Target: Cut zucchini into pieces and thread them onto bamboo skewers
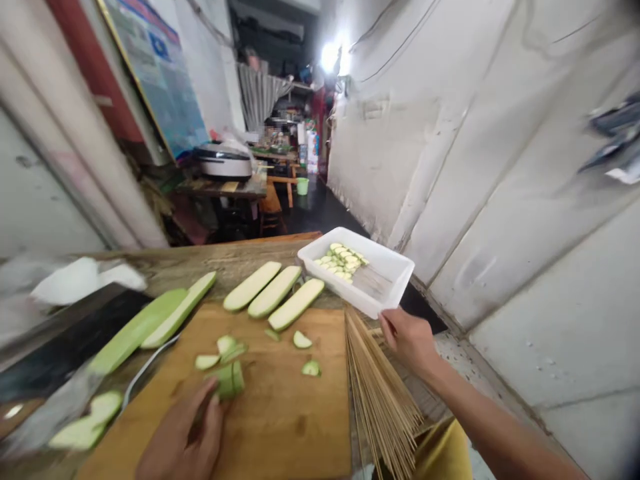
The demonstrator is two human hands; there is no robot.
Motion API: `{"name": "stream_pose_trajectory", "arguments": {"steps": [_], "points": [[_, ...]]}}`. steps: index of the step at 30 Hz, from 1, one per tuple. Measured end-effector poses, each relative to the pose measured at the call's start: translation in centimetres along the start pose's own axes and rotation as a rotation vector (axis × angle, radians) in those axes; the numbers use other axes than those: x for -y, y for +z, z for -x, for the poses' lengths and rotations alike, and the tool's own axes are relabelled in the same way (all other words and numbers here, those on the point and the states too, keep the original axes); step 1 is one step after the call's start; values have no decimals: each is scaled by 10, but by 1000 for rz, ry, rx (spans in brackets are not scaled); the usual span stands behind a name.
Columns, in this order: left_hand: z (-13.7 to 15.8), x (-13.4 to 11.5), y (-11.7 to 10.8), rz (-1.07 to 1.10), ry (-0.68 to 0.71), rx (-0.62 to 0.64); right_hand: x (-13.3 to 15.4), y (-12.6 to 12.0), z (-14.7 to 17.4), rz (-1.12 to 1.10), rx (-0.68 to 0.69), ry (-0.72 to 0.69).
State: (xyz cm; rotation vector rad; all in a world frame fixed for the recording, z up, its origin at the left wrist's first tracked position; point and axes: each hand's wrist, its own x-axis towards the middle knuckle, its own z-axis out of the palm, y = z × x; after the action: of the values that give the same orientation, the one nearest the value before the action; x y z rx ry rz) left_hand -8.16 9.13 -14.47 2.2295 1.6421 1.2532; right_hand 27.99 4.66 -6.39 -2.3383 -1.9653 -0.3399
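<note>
My left hand (185, 427) is curled low over the wooden cutting board (300, 427), its fingertips at the end of a sliced chunk of zucchini (231, 380). My right hand (407, 337) pinches the near right corner of a white plastic tray (385, 270). Small zucchini slices (345, 257) lie in rows at the tray's left side. Loose cut pieces are scattered on the board, among them an end piece (311, 368). Three halved zucchini (274, 291) rest cut side up at the board's far edge.
A bundle of thin bamboo skewers (380, 387) lies right of the board. To the left are more long zucchini pieces (183, 310), clear plastic and a dark box-like object (80, 323). A wall (540, 267) runs along the right. Farther back, a cooker (223, 160) stands on a table.
</note>
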Motion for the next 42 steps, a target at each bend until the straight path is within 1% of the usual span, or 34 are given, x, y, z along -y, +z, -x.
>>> {"name": "stream_pose_trajectory", "arguments": {"steps": [2,3,4,5,7,9,11,12,17,20,22,24,25,27,29,30,32,33,34,35,36,37,39,40,42], "points": [[-7,-7,-4,5,110,-11,0,9,34,-12,34,-8],[-11,-8,-5,-10,142,-4,-2,15,44,-16,50,-10],[-16,-8,-6,-27,184,30,-4,20,51,-21,64,-16],[-20,-7,-6,-64,185,67,-6,25,54,-26,77,-22],[-27,-5,-6,-164,178,153,-9,34,53,-37,92,-33],[-33,-5,-6,-251,186,287,-10,41,49,-44,102,-29],[-39,-9,-5,-307,199,402,-10,46,46,-41,112,-12],[-42,-11,-6,-329,199,436,-10,47,45,-35,119,-2],[-57,-24,-12,-386,182,503,-9,49,39,26,179,38],[-62,-28,-14,-313,154,546,-8,47,31,54,222,37],[-64,-31,-14,-190,108,520,-8,45,26,61,233,39],[-64,-37,-17,23,-4,447,-11,42,24,61,224,33],[-63,-40,-20,175,-100,406,-12,39,24,59,212,26],[-60,-47,-26,569,-335,359,-16,33,27,53,174,15],[-56,-52,-32,986,-554,372,-17,23,32,58,130,11],[-54,-53,-34,1157,-640,381,-15,17,35,53,102,11],[-50,-54,-32,1386,-756,392,-1,4,43,-54,38,-13],[-48,-54,-30,1453,-791,395,11,-3,48,-209,-10,-38],[-46,-54,-27,1501,-813,399,26,-9,54,-446,-32,-101],[-45,-55,-23,1541,-826,407,43,-13,61,-682,-38,-158],[-44,-56,-20,1576,-834,415,61,-16,68,-864,-19,-190],[-43,-57,-17,1603,-847,417,78,-18,75,-983,-11,-213],[-44,-61,-14,1648,-894,398,107,-16,87,-1123,36,-274],[-44,-62,-13,1672,-919,382,117,-14,91,-1155,37,-298],[-46,-66,-14,1712,-954,356,127,-10,96,-1160,27,-326]]}}
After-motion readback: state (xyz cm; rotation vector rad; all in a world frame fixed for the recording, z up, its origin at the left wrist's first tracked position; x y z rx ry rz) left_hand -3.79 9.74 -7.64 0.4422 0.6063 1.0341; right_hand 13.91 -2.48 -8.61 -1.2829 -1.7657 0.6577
